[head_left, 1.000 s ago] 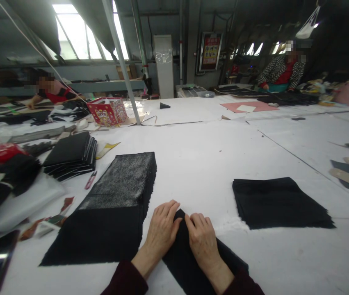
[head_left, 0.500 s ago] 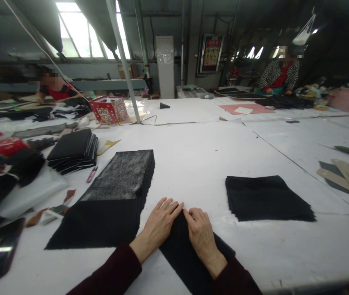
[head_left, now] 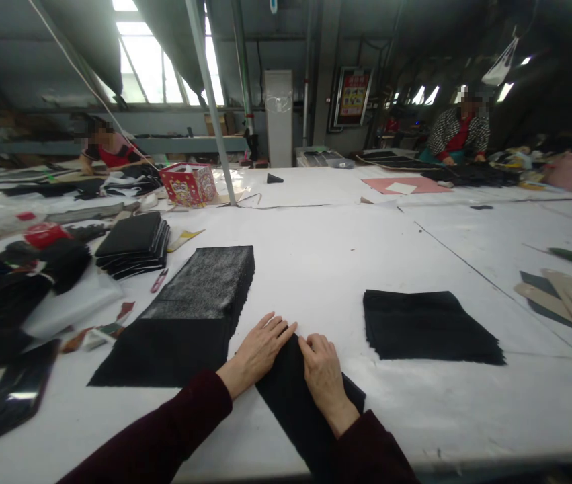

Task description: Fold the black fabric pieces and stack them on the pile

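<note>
A black cloth piece (head_left: pixel 290 390) lies slantwise on the white table in front of me, seemingly folded over, with a corner showing past my right wrist. My left hand (head_left: pixel 265 346) rests flat on its upper left edge, fingers stretched out. Fingers curled, my right hand (head_left: pixel 322 366) grips the cloth close to its top end; the fingertips are partly hidden. To the left is a stack of black cloth pieces (head_left: pixel 165 353) whose far part has a greyish, speckled surface. A smaller stack of black cloth (head_left: pixel 429 327) sits to the right.
Farther left are a folded dark stack (head_left: pixel 129 242), pink-handled snippers (head_left: pixel 159 281) and a glossy black plate (head_left: pixel 16 393). A metal pole (head_left: pixel 215 114) rises beside a red patterned box (head_left: pixel 188 185). Beige templates (head_left: pixel 562 296) lie at right. Two people work across the table.
The camera view has shifted slightly, moving the background right and down. Both hands stay on the cloth near its top end, with a slightly wider gap between them.
</note>
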### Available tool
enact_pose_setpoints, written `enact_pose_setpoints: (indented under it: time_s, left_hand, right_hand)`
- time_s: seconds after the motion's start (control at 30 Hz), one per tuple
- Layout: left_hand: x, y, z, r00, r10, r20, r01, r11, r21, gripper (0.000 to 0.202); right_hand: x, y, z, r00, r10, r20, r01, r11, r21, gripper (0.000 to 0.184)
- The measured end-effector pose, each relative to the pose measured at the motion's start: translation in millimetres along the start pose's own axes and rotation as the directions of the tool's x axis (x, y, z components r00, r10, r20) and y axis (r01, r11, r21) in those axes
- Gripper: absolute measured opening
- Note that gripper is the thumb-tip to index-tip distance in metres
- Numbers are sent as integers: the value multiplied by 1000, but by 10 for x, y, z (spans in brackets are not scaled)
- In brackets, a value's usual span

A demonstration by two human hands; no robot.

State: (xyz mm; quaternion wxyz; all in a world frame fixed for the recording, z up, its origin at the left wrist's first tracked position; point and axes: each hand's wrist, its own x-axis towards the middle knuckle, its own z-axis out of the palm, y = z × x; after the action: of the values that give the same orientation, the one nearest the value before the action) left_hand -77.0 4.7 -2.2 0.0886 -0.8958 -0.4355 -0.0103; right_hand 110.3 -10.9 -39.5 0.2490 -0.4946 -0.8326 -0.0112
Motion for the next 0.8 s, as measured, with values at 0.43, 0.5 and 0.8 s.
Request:
enact_pose_setpoints:
  time_s: [0.43, 0.5, 0.8]
  left_hand:
    - [-17, 157, -33, 999, 25, -26, -25, 1000, 16, 59]
    - [-19, 177, -41, 999, 35, -27, -35, 999, 16, 62]
    - [23, 273, -80, 995, 96, -2, -96, 995, -6, 52]
  right_hand:
    - [-275, 149, -126, 997, -50, -59, 47, 998, -48, 29]
    - [-309, 160, -163, 997, -49, -58, 47, 998, -38, 29]
    - [-451, 212, -292, 1000, -18, -16, 17, 999, -44, 27]
